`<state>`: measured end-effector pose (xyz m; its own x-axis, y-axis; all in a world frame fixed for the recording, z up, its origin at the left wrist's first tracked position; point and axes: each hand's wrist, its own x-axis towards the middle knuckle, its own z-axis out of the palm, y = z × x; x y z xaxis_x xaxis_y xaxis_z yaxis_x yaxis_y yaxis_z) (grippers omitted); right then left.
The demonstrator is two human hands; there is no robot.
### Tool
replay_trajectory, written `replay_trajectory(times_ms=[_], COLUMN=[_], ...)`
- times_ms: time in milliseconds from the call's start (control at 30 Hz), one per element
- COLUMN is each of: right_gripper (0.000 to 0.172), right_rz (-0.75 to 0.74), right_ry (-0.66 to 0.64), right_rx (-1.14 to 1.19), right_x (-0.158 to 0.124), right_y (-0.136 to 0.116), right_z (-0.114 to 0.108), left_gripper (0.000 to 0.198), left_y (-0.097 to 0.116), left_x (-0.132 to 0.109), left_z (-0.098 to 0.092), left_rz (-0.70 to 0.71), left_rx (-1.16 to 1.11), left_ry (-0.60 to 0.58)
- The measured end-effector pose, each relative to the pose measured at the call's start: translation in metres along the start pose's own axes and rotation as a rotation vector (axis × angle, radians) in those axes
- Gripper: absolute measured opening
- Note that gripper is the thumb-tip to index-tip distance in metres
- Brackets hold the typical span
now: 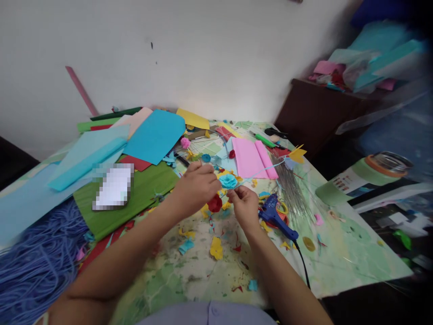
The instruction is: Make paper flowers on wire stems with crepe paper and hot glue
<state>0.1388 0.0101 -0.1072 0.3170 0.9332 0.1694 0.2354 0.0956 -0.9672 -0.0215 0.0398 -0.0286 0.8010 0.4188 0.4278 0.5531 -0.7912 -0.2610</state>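
Note:
Between my two hands is a light blue paper flower (228, 181) with ruffled petals, above the table. My right hand (244, 205) is closed in a pinch at the flower's lower right side, apparently on its stem. A thin light blue strip (260, 174) runs from near the flower toward the upper right. Just left of the flower, my left hand (198, 187) is closed with fingertips together; what they hold is hidden. A red paper flower (214, 204) shows below the hands. Yellow paper pieces (216, 248) lie in front of it.
Right of my right hand lies a blue glue gun (275, 216), its black cord trailing forward, near thin wires (294, 189). A green bottle (358, 180) stands at the right. Coloured sheets (157, 135), a blurred white object (113, 187) and blue-purple cords (43, 248) cover the left.

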Motion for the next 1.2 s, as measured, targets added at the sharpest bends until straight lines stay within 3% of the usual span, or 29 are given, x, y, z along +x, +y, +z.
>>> replay_trajectory(times_ms=[200, 333, 433, 500, 633, 700, 733, 833, 900, 1200], right_gripper=[0.024, 0.022, 0.019, 0.018, 0.019, 0.020, 0.021, 0.022, 0.021, 0.020], right_rz=[-0.019, 0.020, 0.022, 0.017, 0.006, 0.005, 0.004, 0.008, 0.017, 0.112], right_ry=[0.056, 0.051, 0.096, 0.108, 0.055, 0.026, 0.017, -0.016, -0.045, -0.054], right_rx=[0.030, 0.157, 0.256, 0.320, 0.385, 0.391, 0.389, 0.382, 0.378, 0.444], right_x=[-0.002, -0.003, -0.003, -0.003, -0.002, -0.003, -0.003, -0.005, -0.006, -0.008], right_y=[-0.001, -0.004, -0.004, -0.004, -0.004, -0.005, -0.005, -0.006, -0.005, -0.005], right_z=[0.002, 0.002, 0.000, -0.001, -0.001, 0.000, 0.000, 0.001, 0.001, 0.007], left_gripper=[0.018, 0.016, 0.010, 0.023, 0.040, 0.035, 0.030, 0.022, 0.020, 0.012], left_y=[0.061, 0.079, 0.070, 0.053, 0.010, -0.006, -0.010, -0.011, -0.004, 0.010], left_x=[0.000, -0.003, -0.006, -0.009, -0.011, -0.010, -0.008, -0.003, 0.000, 0.007], left_z=[-0.013, -0.016, -0.030, -0.042, -0.049, -0.039, -0.033, -0.014, -0.007, -0.008], left_rz=[-0.088, -0.102, -0.095, -0.110, -0.404, -0.540, -0.547, -0.475, -0.442, -0.185], left_rx=[0.089, 0.055, -0.114, -0.294, -0.553, -0.637, -0.689, -0.830, -0.858, -0.476], left_ry=[0.027, 0.035, 0.025, 0.041, 0.135, 0.135, 0.069, -0.145, -0.208, -0.146])
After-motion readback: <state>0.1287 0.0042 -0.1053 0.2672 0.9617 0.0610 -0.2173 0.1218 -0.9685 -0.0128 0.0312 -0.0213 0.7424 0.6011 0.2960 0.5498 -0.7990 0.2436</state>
